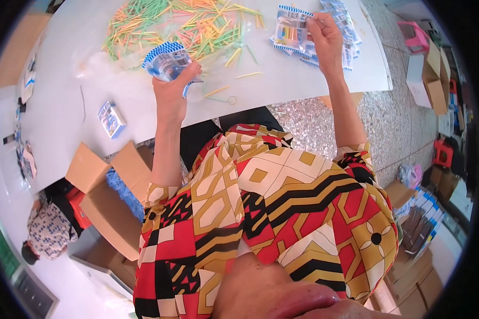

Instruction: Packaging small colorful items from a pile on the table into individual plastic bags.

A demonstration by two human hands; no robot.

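My left hand (171, 93) is closed around a clear plastic packet (166, 59) with blue checkered edges, held above the table's near part. Whether it is one packet or a few together, I cannot tell. Farther right, my right hand (327, 43) pinches the right edge of another such packet (291, 33), which has coloured sticks showing inside. Under and beside it lies a heap of similar packets (347, 32). Between my hands, toward the far side, thin pastel sticks (189, 26) in green, yellow, orange and pink lie in a loose pile.
A small blue-and-white box (112, 120) stands on the white table (53, 125). An open cardboard box (109, 218) with blue contents sits near my left arm. Beyond it is another person (49, 228). A pink stool (413, 37) and an open carton (431, 77) are at right.
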